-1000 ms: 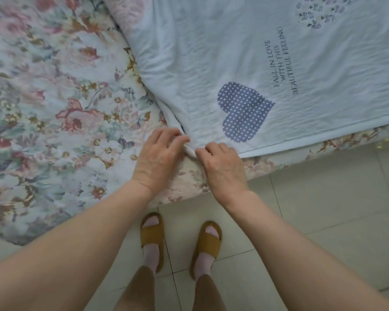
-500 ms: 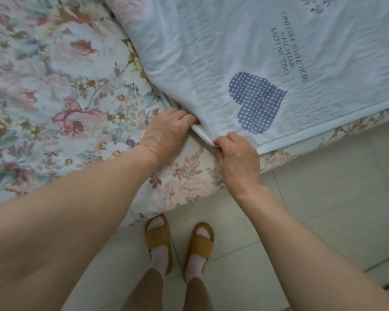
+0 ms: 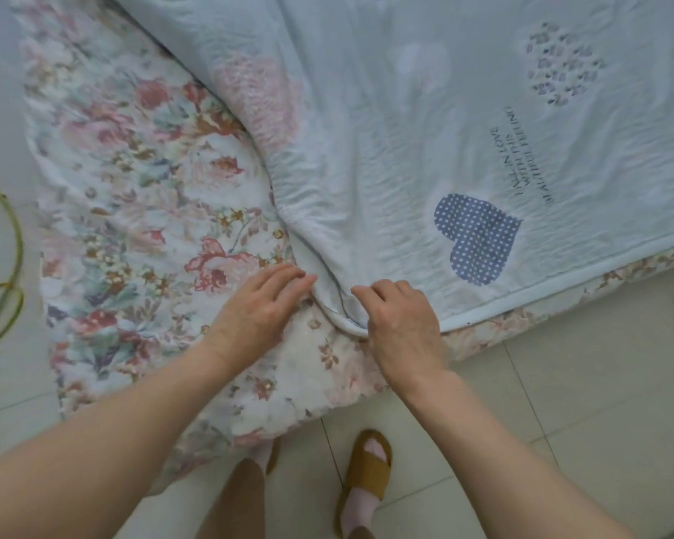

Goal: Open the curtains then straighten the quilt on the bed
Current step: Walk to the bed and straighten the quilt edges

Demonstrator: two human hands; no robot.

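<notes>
While I stand at the bed's corner, the head view shows:
Print: "FALL IN LOVE WITH THIS BEAUTIFUL FEELING" beside a dotted heart.
Quilt: pale blue, spread over the floral sheet, its corner at the mattress edge.
My left hand: flat, fingers extended, touching the quilt's edge.
My right hand: fingers curled, pinching the quilt's corner.

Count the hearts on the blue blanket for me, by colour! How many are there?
Dark blue dotted heart on the quilt: 1
Pink heart: 1
Pale white heart: 1
Heart made of little grey sprigs: 1
Total: 4 hearts showing whole; a dark scrap at the top edge may be another.
</notes>
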